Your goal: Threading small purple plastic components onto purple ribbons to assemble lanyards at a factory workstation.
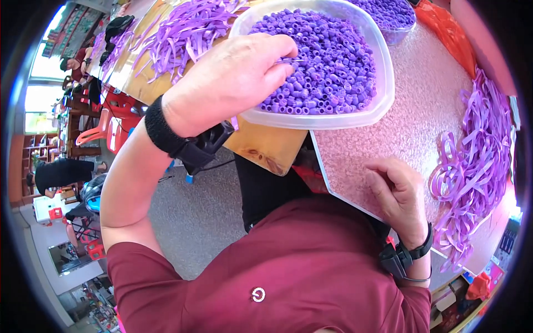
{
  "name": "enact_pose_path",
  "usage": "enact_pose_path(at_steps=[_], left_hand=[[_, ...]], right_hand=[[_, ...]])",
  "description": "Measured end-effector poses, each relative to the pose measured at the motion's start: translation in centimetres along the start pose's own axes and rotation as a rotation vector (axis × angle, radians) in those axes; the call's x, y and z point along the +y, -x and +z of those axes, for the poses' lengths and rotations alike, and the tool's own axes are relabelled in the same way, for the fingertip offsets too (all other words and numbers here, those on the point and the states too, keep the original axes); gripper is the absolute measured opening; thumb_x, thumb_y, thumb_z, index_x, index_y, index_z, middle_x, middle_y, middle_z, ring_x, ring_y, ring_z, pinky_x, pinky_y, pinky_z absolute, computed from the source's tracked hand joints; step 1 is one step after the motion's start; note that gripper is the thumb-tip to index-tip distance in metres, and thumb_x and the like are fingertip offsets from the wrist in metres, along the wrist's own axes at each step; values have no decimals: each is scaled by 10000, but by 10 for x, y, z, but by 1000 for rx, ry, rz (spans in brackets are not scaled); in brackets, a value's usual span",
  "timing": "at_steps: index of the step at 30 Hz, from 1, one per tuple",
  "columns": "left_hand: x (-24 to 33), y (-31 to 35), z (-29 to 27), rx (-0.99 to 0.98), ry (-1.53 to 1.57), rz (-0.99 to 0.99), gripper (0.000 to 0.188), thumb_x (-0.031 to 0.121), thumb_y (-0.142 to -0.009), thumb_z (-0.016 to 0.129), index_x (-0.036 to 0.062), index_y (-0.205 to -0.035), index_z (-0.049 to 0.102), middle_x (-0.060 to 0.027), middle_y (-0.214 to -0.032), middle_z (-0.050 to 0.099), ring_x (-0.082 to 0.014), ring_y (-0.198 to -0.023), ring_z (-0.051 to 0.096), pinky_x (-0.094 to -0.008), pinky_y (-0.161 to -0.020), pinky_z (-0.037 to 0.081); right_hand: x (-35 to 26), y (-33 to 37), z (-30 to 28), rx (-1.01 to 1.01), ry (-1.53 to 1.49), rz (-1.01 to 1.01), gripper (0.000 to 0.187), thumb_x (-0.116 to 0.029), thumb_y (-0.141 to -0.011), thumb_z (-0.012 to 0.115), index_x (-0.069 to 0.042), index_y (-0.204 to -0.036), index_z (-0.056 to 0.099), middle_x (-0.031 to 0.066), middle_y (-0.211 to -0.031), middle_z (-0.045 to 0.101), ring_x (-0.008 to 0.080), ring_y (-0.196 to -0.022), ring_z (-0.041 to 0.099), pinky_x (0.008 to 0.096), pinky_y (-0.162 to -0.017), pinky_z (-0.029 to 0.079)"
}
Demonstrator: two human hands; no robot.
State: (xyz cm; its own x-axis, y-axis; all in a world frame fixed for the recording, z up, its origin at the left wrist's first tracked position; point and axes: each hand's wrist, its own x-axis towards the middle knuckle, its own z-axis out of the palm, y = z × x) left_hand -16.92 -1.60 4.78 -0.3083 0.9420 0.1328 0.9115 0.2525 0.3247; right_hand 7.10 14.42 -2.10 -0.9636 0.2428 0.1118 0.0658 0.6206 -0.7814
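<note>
My left hand (233, 77) reaches into a clear plastic tub (383, 94) filled with small purple tube beads (333, 61); its fingertips are pinched together among the beads and a thin pin-like piece shows at them. My right hand (397, 191) rests on the speckled pink tabletop (411, 122) with its fingers curled shut; whether it holds anything is hidden. Both wrists wear black bands with small devices.
Loose purple ribbon loops (472, 161) lie at the right of the table, more purple strips (183, 28) on a board at the top left. A second tub of beads (391, 14) and an orange bag (447, 30) sit behind. Other people work at far left.
</note>
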Motion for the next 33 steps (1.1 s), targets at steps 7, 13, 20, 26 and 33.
enact_pose_path(at_steps=[7, 13, 20, 26, 33], left_hand=[[18, 25, 3, 281, 98, -177, 153, 60, -826, 560, -23, -953, 578, -83, -811, 599, -134, -700, 560, -245, -645, 436], [11, 111, 53, 718, 219, -767, 122, 91, -865, 549, -29, -882, 566, 12, -751, 524, -50, -709, 450, -217, -634, 407], [42, 132, 93, 494, 220, -707, 191, 90, -878, 489, 6, -1043, 536, -146, -858, 598, -235, -761, 591, -301, -690, 455], [44, 119, 94, 423, 42, -561, 263, 94, -899, 434, 7, -1142, 486, -195, -1014, 584, -339, -924, 576, -367, -771, 453], [35, 123, 107, 535, 4, -463, 267, 87, -908, 419, -4, -1152, 475, -212, -1027, 574, -348, -943, 568, -368, -794, 448]], right_hand=[[3, -5, -4, 27, -26, 2, 121, -55, -768, 604, -7, -878, 613, 103, -732, 588, 222, -637, 553, 294, -591, 424], [-2, -8, -3, -6, 19, -97, 116, -58, -759, 612, -13, -866, 610, 118, -769, 611, 264, -710, 596, 325, -631, 456], [-15, 10, -20, 128, -157, -91, 134, -42, -758, 619, -13, -889, 614, 92, -736, 601, 201, -640, 583, 284, -574, 448], [-45, 35, -82, 569, -420, -416, 385, -99, -773, 472, 64, -1121, 490, 29, -674, 483, 84, -546, 367, 241, -516, 287], [-50, 37, -120, 179, -154, -590, 119, -90, -758, 466, 27, -765, 485, 58, -643, 457, 120, -500, 335, 272, -511, 276]])
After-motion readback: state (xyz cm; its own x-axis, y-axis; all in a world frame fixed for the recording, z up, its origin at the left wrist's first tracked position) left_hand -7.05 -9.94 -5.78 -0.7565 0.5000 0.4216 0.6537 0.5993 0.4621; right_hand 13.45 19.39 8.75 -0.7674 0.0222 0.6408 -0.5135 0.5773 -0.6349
